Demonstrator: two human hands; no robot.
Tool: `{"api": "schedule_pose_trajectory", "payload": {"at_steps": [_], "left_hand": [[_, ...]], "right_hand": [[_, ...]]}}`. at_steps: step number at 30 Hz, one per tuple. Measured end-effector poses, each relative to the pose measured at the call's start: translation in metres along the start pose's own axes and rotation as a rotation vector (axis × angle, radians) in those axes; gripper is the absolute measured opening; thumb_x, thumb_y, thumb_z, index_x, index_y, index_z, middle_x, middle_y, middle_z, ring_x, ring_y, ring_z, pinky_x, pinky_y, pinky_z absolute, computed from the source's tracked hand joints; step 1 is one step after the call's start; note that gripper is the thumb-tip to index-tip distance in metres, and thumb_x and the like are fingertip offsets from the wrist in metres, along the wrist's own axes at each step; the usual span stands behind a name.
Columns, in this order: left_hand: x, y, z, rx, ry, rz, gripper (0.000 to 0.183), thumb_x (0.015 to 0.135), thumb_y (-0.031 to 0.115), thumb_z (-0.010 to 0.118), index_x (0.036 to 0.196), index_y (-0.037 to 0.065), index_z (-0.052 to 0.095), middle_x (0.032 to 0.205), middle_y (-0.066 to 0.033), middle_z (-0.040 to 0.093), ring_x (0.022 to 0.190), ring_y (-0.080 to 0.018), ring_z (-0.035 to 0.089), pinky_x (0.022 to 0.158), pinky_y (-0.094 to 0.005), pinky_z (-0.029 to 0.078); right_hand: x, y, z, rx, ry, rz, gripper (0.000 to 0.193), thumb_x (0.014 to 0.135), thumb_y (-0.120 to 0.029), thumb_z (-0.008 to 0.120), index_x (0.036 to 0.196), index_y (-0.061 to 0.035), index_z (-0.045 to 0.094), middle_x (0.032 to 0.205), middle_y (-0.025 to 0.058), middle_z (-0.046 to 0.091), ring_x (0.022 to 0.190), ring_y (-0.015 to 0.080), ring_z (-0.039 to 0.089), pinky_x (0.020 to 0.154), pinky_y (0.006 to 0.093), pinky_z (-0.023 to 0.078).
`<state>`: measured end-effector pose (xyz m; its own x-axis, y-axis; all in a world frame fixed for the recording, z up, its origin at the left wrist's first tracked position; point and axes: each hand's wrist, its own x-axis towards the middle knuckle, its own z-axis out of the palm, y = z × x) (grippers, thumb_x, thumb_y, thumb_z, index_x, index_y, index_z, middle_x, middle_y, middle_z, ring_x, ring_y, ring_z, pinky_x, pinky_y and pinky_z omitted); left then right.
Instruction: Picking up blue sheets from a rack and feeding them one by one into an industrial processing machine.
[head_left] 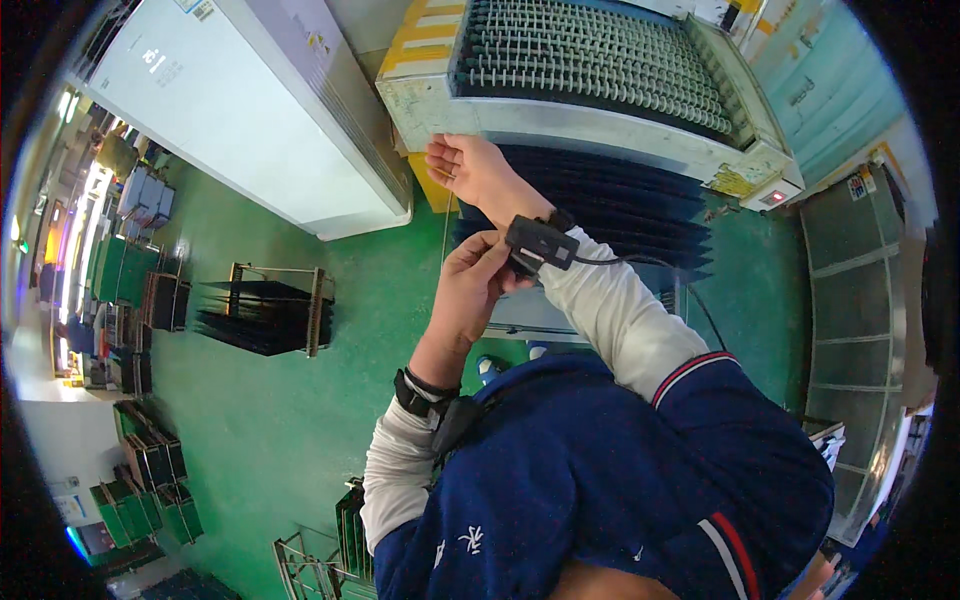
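My right arm reaches across in front of me in a white sleeve. My right hand is raised with its fingers loosely curled and apart, and nothing is in it. A small black box-shaped device with a cable is strapped at that wrist. My left hand comes up from below and pinches the edge of this wrist device; the fingertips are partly hidden behind it. Another black strap with a device sits on my left wrist. Just beyond and below both hands stands a stack of dark upright panels.
A roller conveyor machine stands ahead, with a tall white cabinet to its left. A rack of dark boards is on the green floor at left. More board racks line the far left. A grey framed panel stands at right.
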<state>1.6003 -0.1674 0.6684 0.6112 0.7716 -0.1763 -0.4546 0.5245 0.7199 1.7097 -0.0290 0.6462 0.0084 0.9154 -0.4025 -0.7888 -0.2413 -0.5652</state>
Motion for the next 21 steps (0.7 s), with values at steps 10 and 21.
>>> {"api": "schedule_pose_trajectory", "payload": {"at_steps": [10,21], "left_hand": [[0.001,0.021,-0.004,0.364,-0.051,-0.042,0.022,0.083,0.004,0.054,0.105,-0.003,0.052,0.094,-0.0095,0.059,0.075,-0.0151,0.061,0.067,-0.0246,0.052],[0.005,0.007,-0.024,0.545,0.026,0.137,0.013,0.084,0.000,0.053,0.097,-0.001,0.054,0.080,-0.0056,0.059,0.068,-0.0108,0.058,0.060,-0.0229,0.046]], "right_hand": [[0.004,0.006,0.002,-0.073,-0.029,0.030,0.015,0.085,-0.020,0.051,0.090,-0.0068,0.057,0.087,0.0084,0.061,0.085,0.0221,0.056,0.077,0.0389,0.043],[0.017,0.020,-0.002,-0.176,0.066,0.067,0.014,0.083,-0.018,0.055,0.090,-0.0068,0.059,0.085,0.0070,0.061,0.079,0.0198,0.056,0.072,0.0358,0.044]]}}
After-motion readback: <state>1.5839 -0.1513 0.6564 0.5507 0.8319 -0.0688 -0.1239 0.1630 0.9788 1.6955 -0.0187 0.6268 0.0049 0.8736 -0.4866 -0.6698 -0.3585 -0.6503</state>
